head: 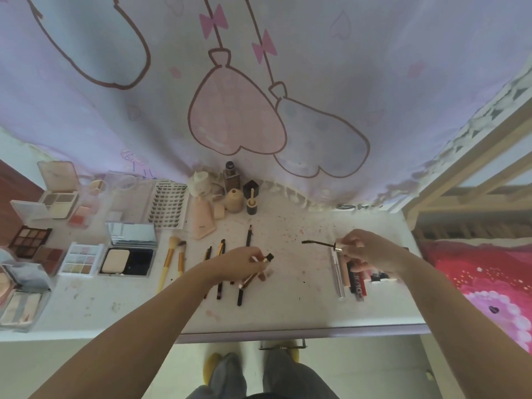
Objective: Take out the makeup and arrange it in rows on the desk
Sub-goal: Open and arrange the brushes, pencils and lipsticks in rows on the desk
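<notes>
Standing over the white desk (pixel 288 312), the person has both arms stretched out above a spread of makeup that is already largely laid out. In the head view, the only one there is, the right hand (pixel 362 249) pinches the gold cap of a mascara wand (pixel 318 243) between thumb and fingertips, the dark brush pointing left and held clear of the desktop. The left hand (pixel 244 260) has its fingers closed round a slim gold tube (pixel 253 276) with a dark end, most likely the wand's own bottle, low over the row of pencils (pixel 243 266). To the left lie two bamboo-handled brushes (pixel 172 260), an open powder compact (pixel 128 260), a lash tray (pixel 169 205) and several palettes (pixel 30 240); at the back stand small bottles (pixel 231 177) against the printed curtain (pixel 259 82); under the right wrist sits a cluster of lip tubes (pixel 357 277). To my eye the step in hand is to close the mascara and give it a place. Doing it well means bringing the wand straight into the tube's mouth without brushing the desk, which already shows dark flecks, twisting it snug, then laying it parallel to its neighbours in the open stretch between the pencils and the lip tubes, ends lined up.
</notes>
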Demonstrator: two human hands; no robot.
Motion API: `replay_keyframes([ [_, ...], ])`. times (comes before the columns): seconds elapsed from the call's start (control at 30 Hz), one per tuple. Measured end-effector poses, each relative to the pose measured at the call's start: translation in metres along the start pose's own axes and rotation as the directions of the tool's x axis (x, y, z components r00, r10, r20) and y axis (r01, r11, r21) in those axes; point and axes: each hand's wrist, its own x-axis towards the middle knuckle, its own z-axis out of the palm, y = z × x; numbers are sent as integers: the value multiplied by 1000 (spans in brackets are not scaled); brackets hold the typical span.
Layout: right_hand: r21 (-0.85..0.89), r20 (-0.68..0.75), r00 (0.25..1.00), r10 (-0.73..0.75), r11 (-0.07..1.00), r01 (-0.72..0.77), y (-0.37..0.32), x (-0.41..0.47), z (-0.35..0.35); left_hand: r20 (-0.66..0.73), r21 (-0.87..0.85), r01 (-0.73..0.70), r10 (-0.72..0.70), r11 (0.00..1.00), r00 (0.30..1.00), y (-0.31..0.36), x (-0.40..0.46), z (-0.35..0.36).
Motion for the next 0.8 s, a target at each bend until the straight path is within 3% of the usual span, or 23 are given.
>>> replay_keyframes([
  [0.07,-2,58,995,84,997,-84,-1,5,15,-19,-112,-35,33,993,999,9,5,12],
  [0.1,-37,110,988,104,994,-101,-1,6,26,-46,-78,-47,44,996,998,15,13,23],
  [0.17,212,117,985,127,966,-149,2,11,49,-162,88,-23,37,996,986,23,28,46],
  [0.23,358,-42,984,174,922,-148,7,13,75,-329,295,69,34,953,944,25,41,58],
  [0.33,85,-132,979,152,986,-142,14,20,107,-468,469,187,64,863,881,14,53,55],
  [0.43,-181,-159,983,90,976,-119,10,25,128,-495,525,225,79,821,865,3,58,41],
  [0.6,-414,-222,975,-4,906,-91,-6,36,161,-499,592,283,67,755,864,-9,58,20],
  [0.8,-598,-235,966,-107,800,-57,-21,43,182,-517,578,293,64,762,854,-16,54,10],
])
